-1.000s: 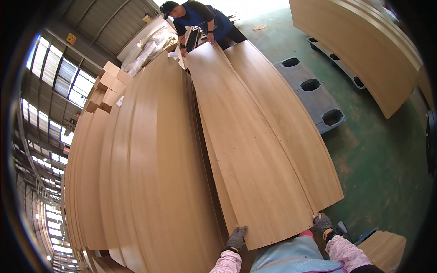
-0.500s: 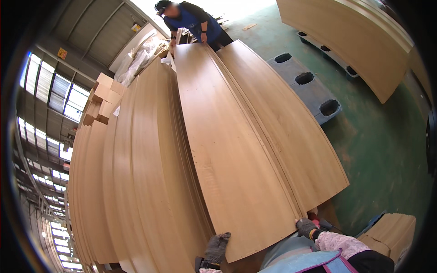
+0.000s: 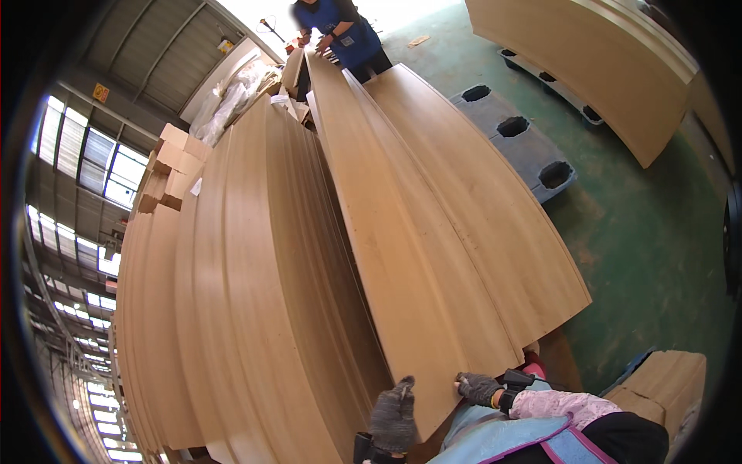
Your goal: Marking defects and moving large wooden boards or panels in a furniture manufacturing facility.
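Observation:
A long wood-grain panel (image 3: 386,240) runs away from me, tilted, its left edge toward the neighbouring stack. My left hand (image 3: 394,417), in a grey glove, is closed on its near left corner. In its matching glove, my right hand (image 3: 481,389) grips the near edge a short way to the right, fingertips curled over the top. At the far end, a co-worker (image 3: 344,31) in a blue apron has both hands on the same panel. Another wood-grain panel (image 3: 479,209) lies flat along its right side.
Tall stacks of panels (image 3: 232,286) stand close on my left, with cardboard pieces (image 3: 179,155) and plastic wrapping (image 3: 228,100) behind. A grey pallet (image 3: 533,158) rests on the green floor at right. More panels (image 3: 587,69) stand beyond it; a cardboard box (image 3: 661,387) sits near right.
The panel has tilted, and its left edge has shifted right, widening the gap to the stack. My right hand has slid left along the near edge. The co-worker's hands have moved up the far end.

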Demonstrator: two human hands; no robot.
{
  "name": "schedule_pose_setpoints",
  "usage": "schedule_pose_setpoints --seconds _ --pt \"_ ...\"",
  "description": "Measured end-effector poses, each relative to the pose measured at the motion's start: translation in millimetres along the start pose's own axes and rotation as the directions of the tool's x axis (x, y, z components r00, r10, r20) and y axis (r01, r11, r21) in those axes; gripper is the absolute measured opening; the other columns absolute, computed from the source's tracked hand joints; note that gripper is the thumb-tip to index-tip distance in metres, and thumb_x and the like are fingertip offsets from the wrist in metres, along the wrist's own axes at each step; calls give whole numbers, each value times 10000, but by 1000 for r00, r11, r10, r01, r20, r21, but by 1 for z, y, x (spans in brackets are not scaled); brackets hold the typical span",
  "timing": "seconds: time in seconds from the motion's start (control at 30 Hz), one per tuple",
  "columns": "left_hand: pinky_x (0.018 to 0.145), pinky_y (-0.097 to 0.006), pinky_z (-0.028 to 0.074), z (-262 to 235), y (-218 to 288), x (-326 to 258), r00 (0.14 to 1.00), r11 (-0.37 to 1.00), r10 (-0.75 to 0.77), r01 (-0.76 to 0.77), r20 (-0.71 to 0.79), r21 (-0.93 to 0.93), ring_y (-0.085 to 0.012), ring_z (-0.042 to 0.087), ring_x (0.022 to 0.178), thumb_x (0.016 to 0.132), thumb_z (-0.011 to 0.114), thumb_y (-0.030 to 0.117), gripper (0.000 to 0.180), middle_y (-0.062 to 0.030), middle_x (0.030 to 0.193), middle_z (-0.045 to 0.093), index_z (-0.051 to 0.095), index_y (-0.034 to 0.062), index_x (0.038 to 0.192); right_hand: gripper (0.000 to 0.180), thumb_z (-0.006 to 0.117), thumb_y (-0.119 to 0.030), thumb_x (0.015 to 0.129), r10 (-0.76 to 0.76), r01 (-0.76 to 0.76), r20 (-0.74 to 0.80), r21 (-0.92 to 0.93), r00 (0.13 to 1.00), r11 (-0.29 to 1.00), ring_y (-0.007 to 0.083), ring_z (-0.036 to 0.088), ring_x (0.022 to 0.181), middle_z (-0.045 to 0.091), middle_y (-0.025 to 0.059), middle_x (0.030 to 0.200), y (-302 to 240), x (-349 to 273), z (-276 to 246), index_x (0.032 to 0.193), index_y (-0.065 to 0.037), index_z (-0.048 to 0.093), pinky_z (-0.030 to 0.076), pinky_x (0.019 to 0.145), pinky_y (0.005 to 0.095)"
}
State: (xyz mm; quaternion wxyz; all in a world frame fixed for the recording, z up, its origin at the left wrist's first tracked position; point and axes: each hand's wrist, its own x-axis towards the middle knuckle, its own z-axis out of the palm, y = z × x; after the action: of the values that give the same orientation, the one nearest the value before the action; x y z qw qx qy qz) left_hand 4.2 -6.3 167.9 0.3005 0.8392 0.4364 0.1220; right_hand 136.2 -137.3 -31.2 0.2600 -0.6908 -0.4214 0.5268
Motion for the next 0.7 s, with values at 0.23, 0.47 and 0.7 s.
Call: schedule_pose_setpoints --seconds 0.23,0.47,0.7 --pt "909 -311 478 85 22 3 868 811 160 155 470 -564 -161 568 1080 1005 444 244 367 -110 1150 609 487 33 1303 427 430 -386 998 79 -10 -87 610 993 792 146 613 612 584 63 766 -41 -82 -114 1156 -15 569 500 573 307" --pt "879 -295 485 227 27 -16 705 618 90 515 703 -595 -133 548 1101 1003 475 281 410 -65 1260 563 466 51 1342 384 534 -393 943 -215 115 -597 -202 773 973 323 602 753 625 145 808 38 -143 -206 919 -16 606 490 691 405" --pt "766 -362 484 300 -65 -52 826 947 183 -1 534 -322 -288 583 896 699 643 114 341 -119 974 609 572 87 1032 456 642 -449 824 268 -322 -356 -100 895 941 367 577 699 562 212 716 122 -135 -275 760 -10 532 433 601 454"
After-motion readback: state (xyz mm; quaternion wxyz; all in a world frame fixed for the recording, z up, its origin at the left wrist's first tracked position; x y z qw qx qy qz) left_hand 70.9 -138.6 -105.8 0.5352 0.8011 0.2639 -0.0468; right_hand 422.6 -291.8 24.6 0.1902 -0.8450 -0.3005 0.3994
